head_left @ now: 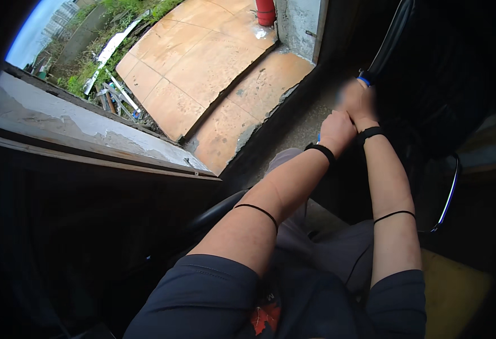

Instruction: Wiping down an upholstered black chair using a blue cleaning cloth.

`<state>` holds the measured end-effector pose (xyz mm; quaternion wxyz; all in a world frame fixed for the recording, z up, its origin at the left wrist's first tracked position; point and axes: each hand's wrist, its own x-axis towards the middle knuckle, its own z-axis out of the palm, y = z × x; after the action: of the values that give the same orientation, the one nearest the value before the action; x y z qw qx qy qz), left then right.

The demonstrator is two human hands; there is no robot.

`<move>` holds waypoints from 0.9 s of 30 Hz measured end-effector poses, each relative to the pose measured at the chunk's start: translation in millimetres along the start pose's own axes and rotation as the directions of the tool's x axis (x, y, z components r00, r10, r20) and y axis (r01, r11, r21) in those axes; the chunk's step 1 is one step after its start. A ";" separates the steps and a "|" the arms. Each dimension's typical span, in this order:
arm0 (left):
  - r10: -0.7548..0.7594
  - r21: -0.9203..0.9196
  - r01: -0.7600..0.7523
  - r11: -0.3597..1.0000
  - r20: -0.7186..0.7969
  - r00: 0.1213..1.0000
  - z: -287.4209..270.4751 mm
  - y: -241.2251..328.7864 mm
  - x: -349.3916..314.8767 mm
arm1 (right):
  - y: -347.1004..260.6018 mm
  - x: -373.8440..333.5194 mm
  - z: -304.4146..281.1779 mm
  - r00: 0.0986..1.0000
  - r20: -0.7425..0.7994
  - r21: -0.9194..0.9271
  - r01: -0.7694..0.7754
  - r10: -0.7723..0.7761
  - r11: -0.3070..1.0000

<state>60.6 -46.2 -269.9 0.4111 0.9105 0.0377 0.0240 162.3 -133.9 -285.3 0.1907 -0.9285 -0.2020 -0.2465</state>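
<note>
My arms reach forward and to the right, and my hands meet in front of a dark area. My left hand [338,129] is closed, its fingers curled against the inner side of my right wrist; anything inside it is hidden. My right hand [359,103] lies just beyond it. Its outer part is smeared, so its fingers do not show clearly. A small blue band [364,81] shows at the far side of the right hand. Black straps circle both wrists, and a thin dark cord crosses each forearm.
Beyond a doorway on the left lies a cracked, tiled orange slab [186,73] with a raised step. A red pipe [265,12] stands by the grey door post [299,28]. A black curved bar [392,39] rises beyond my hands. A shiny metal frame [449,195] is at right.
</note>
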 end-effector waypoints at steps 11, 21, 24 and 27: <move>0.013 0.126 -0.022 0.992 0.073 0.997 -4.9 0.6 -1.5 | -7.9 -19.1 13.0 0.910 -0.192 0.297 -0.304 0.369 0.905; -0.037 -0.001 0.037 0.999 0.076 0.996 -13.5 9.0 46.7 | -9.8 51.1 1.3 0.697 0.352 0.030 -0.676 0.625 0.736; 0.043 -0.049 -0.042 0.998 0.022 0.999 -4.2 19.9 50.7 | 25.3 57.3 1.8 0.776 0.356 -0.117 -0.515 0.520 0.849; 0.046 -0.067 -0.040 0.997 0.089 0.995 -0.8 29.2 51.3 | 62.6 56.7 9.1 0.853 0.305 -0.125 -0.406 0.424 0.905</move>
<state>113.0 -60.4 -246.8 0.4414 0.8973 -0.0013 -0.0071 240.3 -166.7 -278.2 0.1771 -0.9828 -0.0185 -0.0486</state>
